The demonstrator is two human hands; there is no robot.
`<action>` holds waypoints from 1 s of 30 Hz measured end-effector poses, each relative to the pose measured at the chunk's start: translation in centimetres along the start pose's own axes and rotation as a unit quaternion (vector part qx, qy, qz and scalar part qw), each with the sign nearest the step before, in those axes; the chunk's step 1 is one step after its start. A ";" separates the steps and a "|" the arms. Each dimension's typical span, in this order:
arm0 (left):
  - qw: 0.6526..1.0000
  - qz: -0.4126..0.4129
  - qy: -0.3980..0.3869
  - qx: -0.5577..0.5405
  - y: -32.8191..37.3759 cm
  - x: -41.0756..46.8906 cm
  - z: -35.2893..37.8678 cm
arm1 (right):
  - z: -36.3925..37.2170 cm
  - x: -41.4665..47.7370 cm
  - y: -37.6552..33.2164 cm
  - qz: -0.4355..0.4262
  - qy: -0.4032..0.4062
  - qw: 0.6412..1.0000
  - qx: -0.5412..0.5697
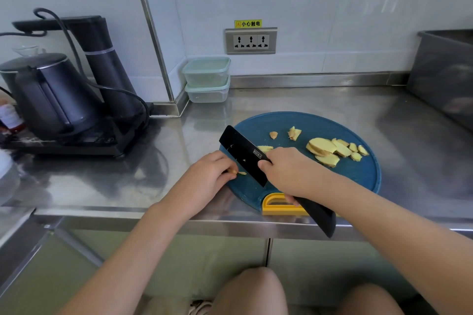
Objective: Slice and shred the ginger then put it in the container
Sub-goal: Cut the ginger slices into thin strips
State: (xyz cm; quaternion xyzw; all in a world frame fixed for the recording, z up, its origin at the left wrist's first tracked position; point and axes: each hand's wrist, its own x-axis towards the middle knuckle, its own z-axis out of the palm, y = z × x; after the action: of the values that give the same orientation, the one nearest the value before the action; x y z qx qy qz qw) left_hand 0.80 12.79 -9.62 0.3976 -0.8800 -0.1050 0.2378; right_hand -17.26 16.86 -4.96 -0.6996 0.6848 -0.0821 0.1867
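Observation:
A round blue cutting board (332, 179) with a yellow handle lies on the steel counter. My right hand (291, 171) grips a black knife (243, 153), its blade angled over the board's left part. My left hand (207, 176) pinches a small ginger piece (236, 172) at the board's left edge, right beside the blade. A pile of ginger slices (332, 151) lies on the board's right side, with two small scraps (294, 133) further back. Two stacked clear containers (207, 79) with pale green lids stand at the back wall.
A black kettle (51, 94) on its base with a cord stands at the left. A grey bin (445, 74) sits at the back right. A wall socket (250, 41) is above the counter. The counter's front edge (179, 215) runs just below my hands.

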 end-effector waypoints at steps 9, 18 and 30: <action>0.991 -0.050 0.088 -0.086 -0.3 -0.7 0.8 | 0.9 -0.4 -1.0 0.009 -0.006 1.000 0.021; 0.993 -0.031 0.087 -0.076 -0.5 -1.1 1.0 | -0.3 0.0 0.4 0.047 0.058 0.997 0.013; 0.995 -0.003 0.048 -0.091 0.5 -0.5 0.7 | 0.4 0.4 -0.2 0.010 0.030 0.999 -0.002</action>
State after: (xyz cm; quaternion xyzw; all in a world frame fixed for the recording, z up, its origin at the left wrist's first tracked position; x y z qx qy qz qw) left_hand 0.39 13.44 -10.22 0.3819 -0.8528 -0.1664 0.3149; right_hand -16.92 16.49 -5.36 -0.6902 0.6974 -0.0996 0.1652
